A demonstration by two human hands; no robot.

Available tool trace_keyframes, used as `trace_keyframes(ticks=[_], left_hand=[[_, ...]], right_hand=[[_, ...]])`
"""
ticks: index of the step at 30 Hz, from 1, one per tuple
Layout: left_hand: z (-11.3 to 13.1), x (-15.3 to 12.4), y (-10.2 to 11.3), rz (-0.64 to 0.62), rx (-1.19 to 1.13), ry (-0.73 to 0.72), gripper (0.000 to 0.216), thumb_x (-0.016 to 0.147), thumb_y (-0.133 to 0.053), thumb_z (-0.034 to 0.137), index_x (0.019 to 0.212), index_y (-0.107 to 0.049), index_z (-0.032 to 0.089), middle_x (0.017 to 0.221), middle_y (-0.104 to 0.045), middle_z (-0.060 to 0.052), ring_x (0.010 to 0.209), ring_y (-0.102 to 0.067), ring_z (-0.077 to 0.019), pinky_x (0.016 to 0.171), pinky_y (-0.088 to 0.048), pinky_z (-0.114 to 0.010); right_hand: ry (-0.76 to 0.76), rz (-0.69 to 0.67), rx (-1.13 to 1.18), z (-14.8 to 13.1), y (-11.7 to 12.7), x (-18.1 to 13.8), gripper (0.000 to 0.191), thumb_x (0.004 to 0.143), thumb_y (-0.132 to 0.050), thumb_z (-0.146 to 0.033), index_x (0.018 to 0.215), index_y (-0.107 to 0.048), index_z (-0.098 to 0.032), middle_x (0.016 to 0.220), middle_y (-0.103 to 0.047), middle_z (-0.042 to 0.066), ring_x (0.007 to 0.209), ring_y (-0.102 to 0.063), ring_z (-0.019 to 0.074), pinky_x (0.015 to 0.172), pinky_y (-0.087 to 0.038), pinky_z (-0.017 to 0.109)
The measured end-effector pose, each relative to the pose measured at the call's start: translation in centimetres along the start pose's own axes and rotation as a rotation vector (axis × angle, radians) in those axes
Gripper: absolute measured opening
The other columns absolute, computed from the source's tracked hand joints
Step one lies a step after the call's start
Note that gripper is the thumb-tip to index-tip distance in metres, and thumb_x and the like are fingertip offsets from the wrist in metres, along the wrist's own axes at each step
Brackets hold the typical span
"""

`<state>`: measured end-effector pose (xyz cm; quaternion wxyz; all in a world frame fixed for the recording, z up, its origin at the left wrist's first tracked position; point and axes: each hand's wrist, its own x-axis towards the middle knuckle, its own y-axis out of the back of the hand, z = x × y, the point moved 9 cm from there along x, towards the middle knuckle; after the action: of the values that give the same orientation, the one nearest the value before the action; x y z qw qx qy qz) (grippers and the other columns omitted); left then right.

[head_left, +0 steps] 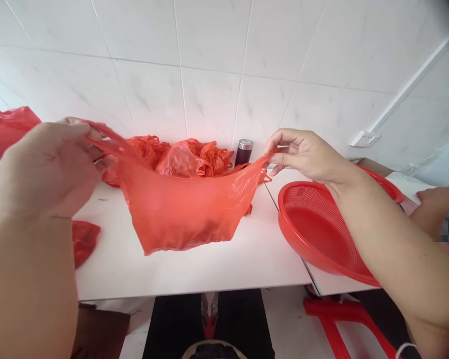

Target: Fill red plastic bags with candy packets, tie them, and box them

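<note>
A thin red plastic bag [183, 209] hangs stretched between my two hands above the white table [194, 279]. My left hand [52, 164] grips one handle of it at the upper left, fingers closed round the film. At the other side my right hand [299, 152] pinches the opposite top corner between thumb and fingers. Through the lower part of the bag a darker patch shows; whether anything lies inside I cannot tell. Behind it, crumpled red plastic bags [194, 157] lie heaped near the wall.
A dark flask with a silver lid [244, 152] stands by the tiled wall. On the right is a red perforated basket [314, 224], partly behind my forearm. Another person's hand [437, 199] is farther right. A red stool [344, 319] stands below the table edge.
</note>
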<state>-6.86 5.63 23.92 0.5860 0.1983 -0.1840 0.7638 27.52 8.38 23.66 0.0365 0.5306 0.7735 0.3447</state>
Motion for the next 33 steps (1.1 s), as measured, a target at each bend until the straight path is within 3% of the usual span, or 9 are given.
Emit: trace_keyframes(ticks=[3,6,10,13,19,22,25,29,33], left_hand=[[-0.2,0.3,-1.3,-0.115,-0.276,0.126,0.012,0.085,-0.045,0.019,0.078,-0.052,0.011,0.082,-0.062,0.001,0.105,-0.059,-0.0202,0.096,-0.042,-0.044],[-0.7,0.1,-3.4,-0.258,-0.327,0.232,0.011,0.085,-0.054,0.025,0.090,-0.055,0.015,0.081,-0.063,0.001,0.093,-0.065,-0.0210,0.086,-0.051,-0.044],[-1.8,-1.7,-8.5,-0.644,-0.071,0.328,0.041,0.077,-0.069,0.028,0.116,-0.056,0.029,0.087,-0.063,0.002,0.072,-0.065,-0.0144,0.066,-0.054,-0.029],[-3.5,-3.5,-11.9,-0.881,0.128,0.391,0.042,0.067,-0.079,0.029,0.106,-0.065,0.024,0.079,-0.063,0.000,0.066,-0.062,-0.0145,0.059,-0.051,-0.025],[-6.0,-2.2,-12.7,-0.678,0.064,0.464,0.036,0.079,-0.063,0.054,0.088,-0.069,0.020,0.076,-0.064,-0.004,0.055,-0.054,-0.0116,0.050,-0.046,-0.024],[-6.9,-2.0,-12.0,-0.609,0.038,0.522,0.035,0.081,-0.062,0.054,0.077,-0.065,0.019,0.063,-0.060,-0.001,0.050,-0.052,-0.0114,0.047,-0.044,-0.024],[-6.7,-2.6,-12.2,-0.689,-0.008,0.525,0.036,0.084,-0.058,0.052,0.070,-0.062,0.018,0.054,-0.058,-0.001,0.048,-0.052,-0.0126,0.048,-0.043,-0.025],[-4.8,-2.9,-12.3,-0.796,-0.092,0.424,0.025,0.083,-0.061,0.043,0.088,-0.069,0.020,0.075,-0.068,-0.005,0.067,-0.064,-0.0187,0.067,-0.051,-0.033],[-3.7,-3.1,-12.3,-0.896,0.148,0.266,0.018,0.076,-0.067,0.034,0.087,-0.073,0.021,0.073,-0.068,-0.004,0.068,-0.062,-0.0196,0.074,-0.051,-0.037]], right_hand=[[0.038,-0.028,0.026,-1.3,0.3,0.5,0.009,0.075,-0.070,-0.024,0.082,-0.066,-0.019,0.083,-0.066,0.001,0.069,-0.063,0.0137,0.065,-0.054,0.031],[0.083,-0.031,0.094,-2.7,-0.2,1.3,0.010,0.075,-0.070,-0.022,0.083,-0.065,-0.019,0.081,-0.065,0.000,0.069,-0.063,0.0135,0.066,-0.054,0.031],[0.197,-0.103,0.200,-5.8,-3.7,3.1,0.010,0.076,-0.068,-0.018,0.084,-0.063,-0.019,0.085,-0.063,0.000,0.075,-0.062,0.0131,0.067,-0.055,0.030],[0.315,-0.223,0.230,-8.5,-7.8,4.6,0.010,0.078,-0.063,-0.014,0.086,-0.061,-0.019,0.091,-0.063,0.000,0.082,-0.061,0.0134,0.074,-0.055,0.032],[0.299,0.014,0.199,-6.3,-8.8,6.7,0.023,0.081,-0.062,-0.020,0.103,-0.056,-0.024,0.113,-0.059,0.002,0.098,-0.058,0.0147,0.086,-0.051,0.032],[0.208,-0.028,0.184,-3.3,-9.3,6.2,0.015,0.082,-0.063,-0.026,0.094,-0.057,-0.020,0.098,-0.063,0.003,0.091,-0.059,0.0154,0.086,-0.050,0.035],[0.202,0.013,0.233,-2.8,-8.9,4.3,0.011,0.084,-0.061,-0.029,0.084,-0.056,-0.019,0.087,-0.063,0.001,0.085,-0.060,0.0150,0.084,-0.049,0.035],[0.271,-0.068,0.239,-5.2,-9.4,1.3,0.014,0.082,-0.067,-0.034,0.087,-0.063,-0.022,0.090,-0.064,0.001,0.090,-0.060,0.0158,0.086,-0.047,0.034],[0.296,0.026,0.304,-5.1,-9.0,1.5,0.017,0.087,-0.061,-0.041,0.094,-0.068,-0.026,0.106,-0.064,0.001,0.104,-0.057,0.0168,0.096,-0.042,0.034]])
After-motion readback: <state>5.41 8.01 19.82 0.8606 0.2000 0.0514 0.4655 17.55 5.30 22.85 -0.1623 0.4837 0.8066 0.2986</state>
